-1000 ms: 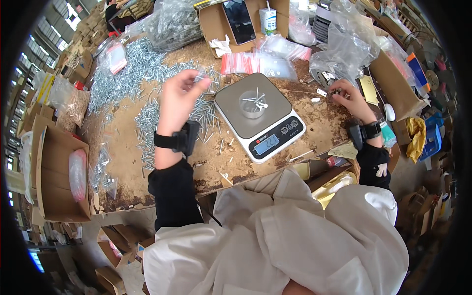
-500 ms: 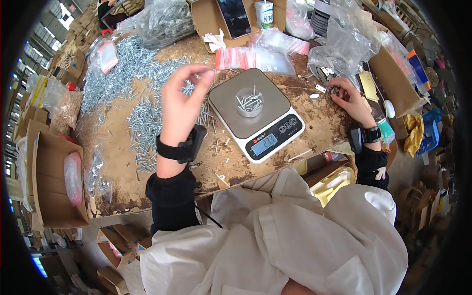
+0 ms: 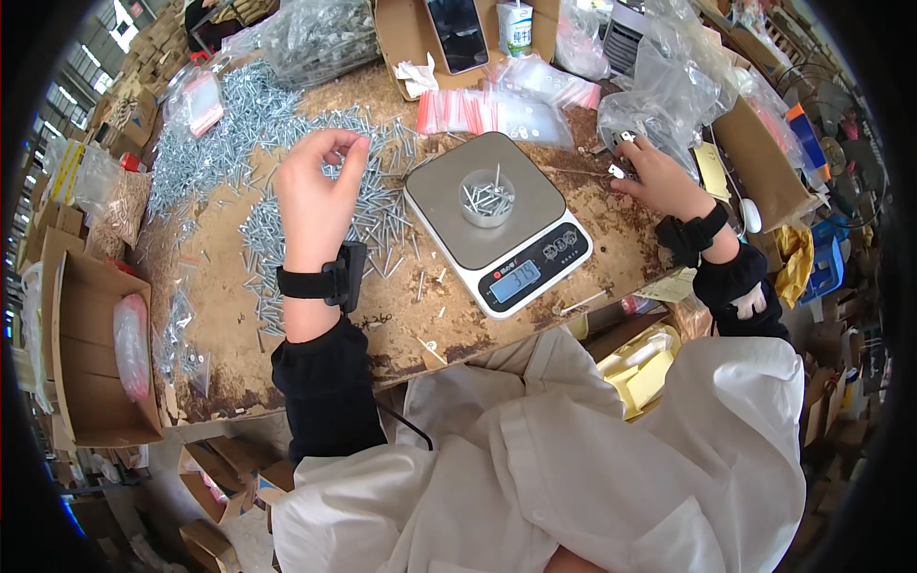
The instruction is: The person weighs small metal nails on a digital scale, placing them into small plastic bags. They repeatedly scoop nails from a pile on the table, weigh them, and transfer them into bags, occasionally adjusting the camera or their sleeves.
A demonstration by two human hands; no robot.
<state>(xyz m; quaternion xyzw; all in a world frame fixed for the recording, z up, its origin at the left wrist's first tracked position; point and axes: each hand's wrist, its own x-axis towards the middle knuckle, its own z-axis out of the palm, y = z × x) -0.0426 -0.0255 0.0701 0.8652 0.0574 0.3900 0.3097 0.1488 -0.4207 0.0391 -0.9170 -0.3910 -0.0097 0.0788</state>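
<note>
My left hand (image 3: 320,191) hovers over the near part of a pile of silvery screws (image 3: 272,215), thumb and fingers pinched together. Whatever lies between those fingertips is hidden. To its right is a digital scale (image 3: 458,215) with a steel platform and lit display. A small clear round cup (image 3: 486,216) stands on the platform, holding several screws, one sticking upright. At the right side of the table my right hand (image 3: 666,181) reaches with finger and thumb apart. Small white pieces (image 3: 618,171) lie by its fingertips, beside a clear plastic bag (image 3: 659,105).
Behind the scale lie red-edged zip bags (image 3: 497,113). A phone (image 3: 457,36) leans in a cardboard box (image 3: 392,29) beside a drink carton (image 3: 515,29). An open box (image 3: 95,382) stands left of the table; another carton (image 3: 759,153) stands at right.
My left hand has moved left, away from the scale and over the screws. My right hand has shifted slightly left, its fingers now spread more. The scale's reading has changed.
</note>
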